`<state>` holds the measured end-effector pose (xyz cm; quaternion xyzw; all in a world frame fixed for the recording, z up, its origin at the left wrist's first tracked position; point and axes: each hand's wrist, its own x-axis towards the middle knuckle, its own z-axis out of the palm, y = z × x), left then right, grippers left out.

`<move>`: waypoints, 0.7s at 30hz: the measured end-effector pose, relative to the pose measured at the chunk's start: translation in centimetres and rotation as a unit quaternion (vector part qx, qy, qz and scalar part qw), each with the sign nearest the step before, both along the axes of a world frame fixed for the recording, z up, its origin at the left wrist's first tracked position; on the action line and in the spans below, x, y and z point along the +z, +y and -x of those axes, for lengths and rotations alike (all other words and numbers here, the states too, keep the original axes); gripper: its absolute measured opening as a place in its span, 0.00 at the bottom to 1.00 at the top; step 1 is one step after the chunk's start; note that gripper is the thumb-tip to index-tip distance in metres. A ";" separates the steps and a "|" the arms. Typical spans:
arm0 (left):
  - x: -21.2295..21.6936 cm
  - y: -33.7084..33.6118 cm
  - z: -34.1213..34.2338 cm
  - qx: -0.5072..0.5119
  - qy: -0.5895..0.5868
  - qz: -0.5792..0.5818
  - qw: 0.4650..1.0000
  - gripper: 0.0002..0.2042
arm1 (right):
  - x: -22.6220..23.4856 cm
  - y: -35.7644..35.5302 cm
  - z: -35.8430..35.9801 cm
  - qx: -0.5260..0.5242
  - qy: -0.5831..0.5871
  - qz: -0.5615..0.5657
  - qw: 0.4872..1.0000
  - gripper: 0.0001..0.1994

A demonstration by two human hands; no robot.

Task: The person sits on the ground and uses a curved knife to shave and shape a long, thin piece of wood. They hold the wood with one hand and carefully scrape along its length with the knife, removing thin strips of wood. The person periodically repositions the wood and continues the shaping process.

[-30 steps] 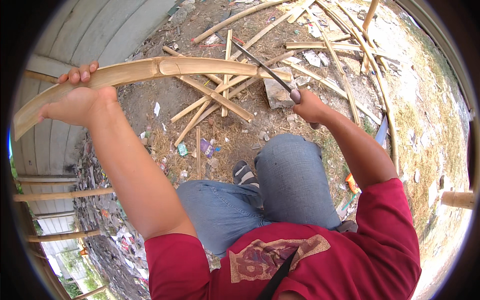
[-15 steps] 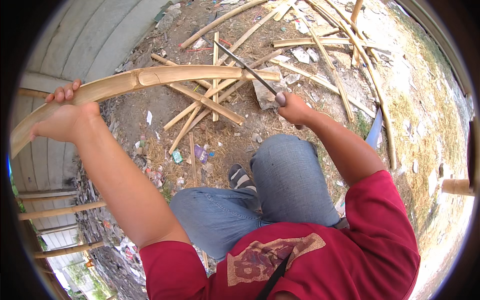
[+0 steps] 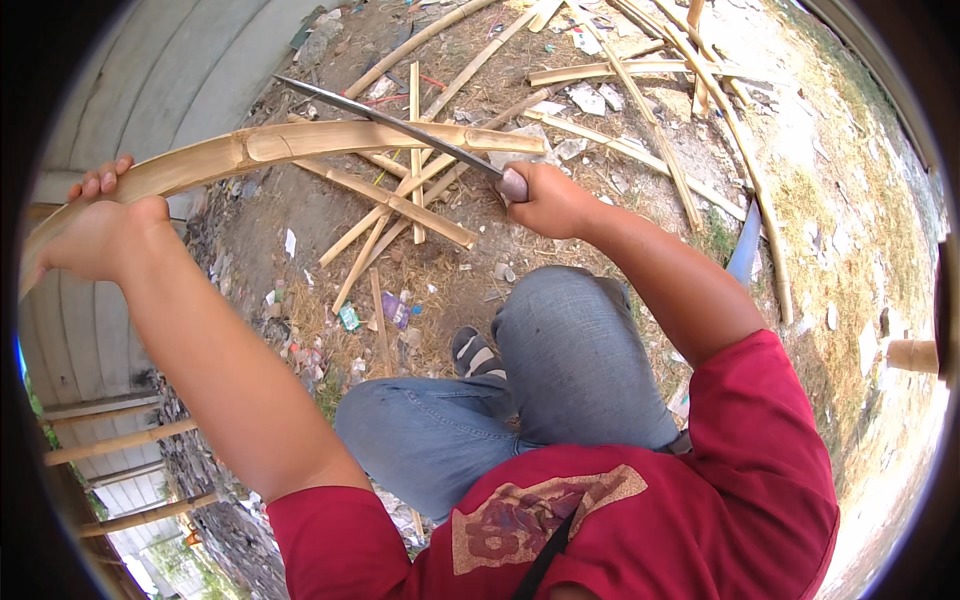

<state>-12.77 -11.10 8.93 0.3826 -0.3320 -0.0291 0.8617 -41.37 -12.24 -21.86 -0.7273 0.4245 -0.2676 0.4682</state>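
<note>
My left hand (image 3: pixel 95 225) grips one end of a long split bamboo strip (image 3: pixel 300 145) that arcs across the upper left, held up off the ground. My right hand (image 3: pixel 545 200) is closed on the handle of a long dark blade (image 3: pixel 385 118), which slants up to the left and lies across the strip near its far end. My knees in blue jeans (image 3: pixel 560 350) are bent below the strip, with one sandalled foot (image 3: pixel 475 352) between them.
Many split bamboo pieces (image 3: pixel 400 205) lie scattered over the dirt and dry grass ahead. A grey corrugated wall (image 3: pixel 130 90) runs along the left. A cut bamboo stub (image 3: pixel 915 355) sticks in at the right edge. Litter lies near the wall's foot.
The blade has swung left and now lies across the bamboo strip. My right hand has drawn nearer to the strip's end; my left hand still holds the strip.
</note>
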 end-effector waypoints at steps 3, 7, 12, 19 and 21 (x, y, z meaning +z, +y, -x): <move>-0.8 0.2 -0.8 0.028 0.008 -0.009 1.000 0.36 | -6.2 1.1 -1.3 -0.073 -0.013 0.040 0.996 0.12; -1.5 0.3 -1.8 0.064 0.055 -0.045 0.995 0.38 | -3.9 0.4 -0.4 -0.029 0.086 0.049 0.995 0.14; -0.8 0.9 0.4 -0.011 0.008 -0.014 1.000 0.36 | 4.7 1.4 -3.1 -0.002 0.026 0.133 0.991 0.13; 0.3 0.5 1.1 -0.030 -0.019 -0.018 0.999 0.38 | -0.6 -1.2 -1.8 -0.052 0.064 0.073 0.994 0.15; -0.4 0.8 1.9 0.006 0.026 -0.038 0.999 0.37 | -3.4 -1.7 0.1 -0.069 0.138 0.038 0.987 0.17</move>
